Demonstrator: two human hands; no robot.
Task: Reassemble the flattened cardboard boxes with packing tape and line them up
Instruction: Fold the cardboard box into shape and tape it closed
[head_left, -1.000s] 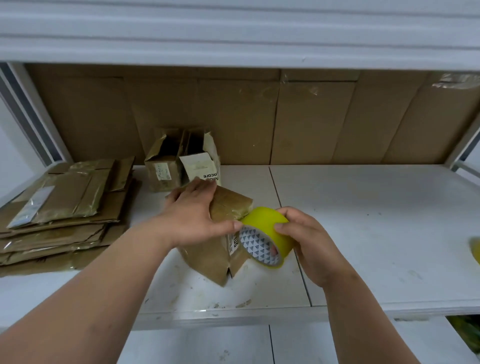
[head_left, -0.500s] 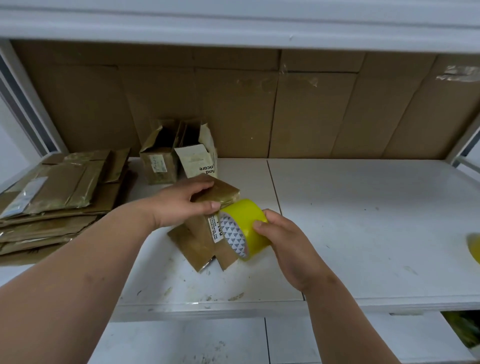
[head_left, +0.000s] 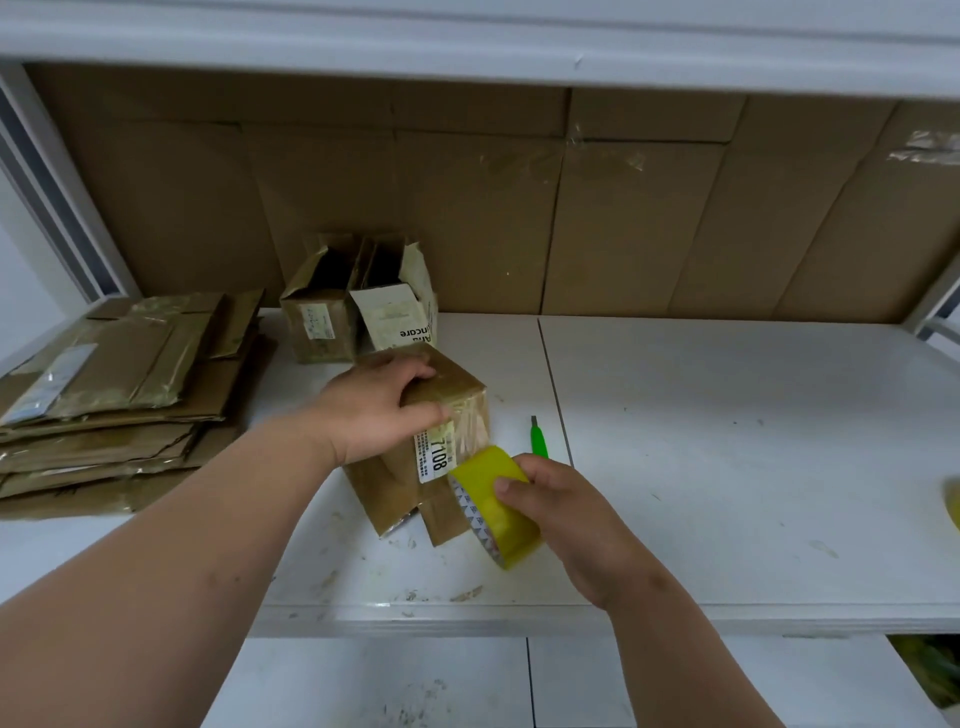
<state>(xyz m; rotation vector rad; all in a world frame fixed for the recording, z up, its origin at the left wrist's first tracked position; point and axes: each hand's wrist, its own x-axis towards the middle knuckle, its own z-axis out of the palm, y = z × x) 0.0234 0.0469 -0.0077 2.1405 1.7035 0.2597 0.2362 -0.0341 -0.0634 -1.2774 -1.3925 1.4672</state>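
White shelf surface (head_left: 727, 441) under an upper shelf, brown cardboard sheets lining the back wall. Left hand (head_left: 382, 410) lies over the top of a small box (head_left: 457, 415), fingers curled across its upper edge, thumb on the near face; box stands near the middle of the surface with loose flaps at its near lower end. Right hand (head_left: 566, 519) grips a yellow tape roll (head_left: 493, 499), fingers wrapped round its outer band, roll touching the box's near corner just below a white label reading 7108. A clear strip seems to run from roll to box; cannot tell for certain. Judgement: one seam of this box is being taped; its lower flaps appear not yet closed. Two boxes (head_left: 358, 312) stand side by side at the back, tops open, apparently formed already. Flat stack (head_left: 119, 395) at left remains to be done; sheets overlap, so exact count unclear, several at least. Counts: boxes erected, three including the one in hand; tape rolls, one, plus a yellow object (head_left: 953, 506) cut off at the right edge, unidentified; one green cutter (head_left: 538, 441) just beyond the right hand. Line-up barely begun.
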